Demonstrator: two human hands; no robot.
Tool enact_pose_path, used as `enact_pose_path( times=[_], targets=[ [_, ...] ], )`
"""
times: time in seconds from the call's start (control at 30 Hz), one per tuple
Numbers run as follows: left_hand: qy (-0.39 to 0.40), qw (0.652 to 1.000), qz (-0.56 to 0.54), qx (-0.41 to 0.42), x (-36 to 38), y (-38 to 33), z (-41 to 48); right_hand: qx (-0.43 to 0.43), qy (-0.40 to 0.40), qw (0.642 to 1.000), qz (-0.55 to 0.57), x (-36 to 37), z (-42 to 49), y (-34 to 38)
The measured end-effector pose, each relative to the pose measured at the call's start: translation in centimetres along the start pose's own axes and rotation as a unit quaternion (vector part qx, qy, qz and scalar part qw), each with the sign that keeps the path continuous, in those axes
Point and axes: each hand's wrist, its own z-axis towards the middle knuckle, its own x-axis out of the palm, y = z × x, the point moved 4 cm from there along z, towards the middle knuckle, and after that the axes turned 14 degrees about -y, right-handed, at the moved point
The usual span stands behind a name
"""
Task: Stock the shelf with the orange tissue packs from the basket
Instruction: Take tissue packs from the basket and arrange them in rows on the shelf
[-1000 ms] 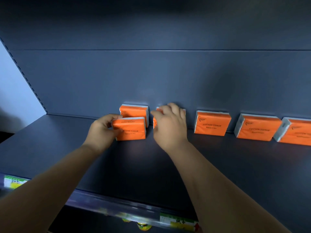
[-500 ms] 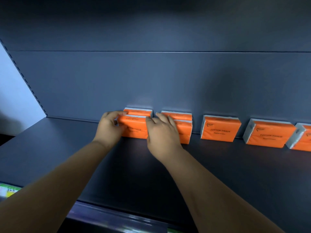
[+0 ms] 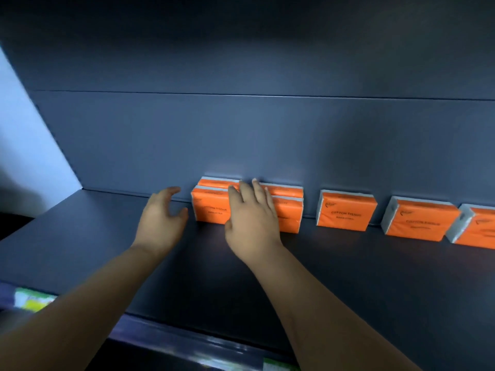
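Where the head camera looks down and forward, a dark grey shelf (image 3: 348, 277) fills most of the view, its flat board running back to a matching grey back panel (image 3: 241, 135) crossed by one thin horizontal seam. Above it the view darkens into shadow. At the far left a pale wall (image 3: 24, 145) shows beyond the slanted edge of the unit. Along the shelf's front runs a glossy rail (image 3: 187, 338), with a blurred green and yellow label (image 3: 34, 301) at its left end. Orange tissue packs stand on edge in a row against the back panel. The leftmost front pack (image 3: 211, 210) has a second pack (image 3: 218, 182) behind it. Beside them stands another front pack (image 3: 290, 218), also with a rear pack (image 3: 284, 188). Further right, set apart, come a single pack (image 3: 345, 212), an angled pack (image 3: 420, 223) and an edge pack (image 3: 479, 231) cut off by the frame. The left hand (image 3: 160, 220) hovers just beside the leftmost front pack, fingers loosely curved, thumb apart, holding nothing. The right hand (image 3: 251, 223) lies with straight, spread fingers across the fronts of the two doubled pairs, and whether it presses them cannot be told.
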Motion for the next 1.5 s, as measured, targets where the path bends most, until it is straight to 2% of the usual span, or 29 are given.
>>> enact_pose_path(
  times=[0.13, 0.2, 0.3, 0.4, 0.53, 0.7, 0.77, 0.87, 1.07, 1.3, 1.43, 1.5],
  targets=[
    [-0.03, 0.974, 0.174, 0.139, -6.2, -0.2, -3.7, -0.028, -0.038, 0.997, 0.066, -1.0, -1.3, 4.7],
    [-0.038, 0.953, 0.258, 0.157, -9.4, 0.4, -5.8, -0.062, -0.028, 0.992, 0.102, -1.0, -2.5, 8.2],
    [-0.044, 0.934, 0.329, 0.134, -14.9, 2.0, -8.8, -0.141, 0.012, 0.98, 0.137, -0.5, -5.5, 14.0],
    [-0.051, 0.915, 0.389, 0.099, -20.4, 4.4, -12.0, -0.186, 0.063, 0.967, 0.165, 0.4, -9.2, 18.5],
    [-0.011, 0.889, 0.457, 0.036, -26.7, 8.4, -16.8, -0.272, 0.131, 0.939, 0.162, 1.6, -13.5, 23.0],
    [0.027, 0.876, 0.478, -0.057, -32.0, 13.2, -22.6, -0.355, 0.199, 0.901, 0.151, 2.4, -17.2, 27.6],
    [0.047, 0.886, 0.451, -0.102, -32.4, 14.4, -23.2, -0.375, 0.227, 0.887, 0.143, 2.9, -18.3, 28.9],
    [0.084, 0.895, 0.428, -0.096, -32.4, 15.6, -23.9, -0.376, 0.258, 0.881, 0.129, 3.9, -19.3, 30.2],
    [0.169, 0.867, 0.453, -0.122, -32.4, 19.5, -25.1, -0.363, 0.311, 0.875, 0.07, 7.3, -20.4, 32.0],
    [0.204, 0.863, 0.449, -0.107, -30.0, 22.0, -23.4, -0.294, 0.321, 0.899, 0.043, 9.8, -20.2, 33.9],
    [0.262, 0.819, 0.51, -0.02, -28.9, 22.8, -22.8, -0.289, 0.319, 0.902, 0.035, 11.0, -20.0, 33.9],
    [0.283, 0.808, 0.516, -0.022, -29.2, 23.5, -22.8, -0.285, 0.31, 0.906, 0.033, 11.6, -19.9, 33.4]
  ],
)
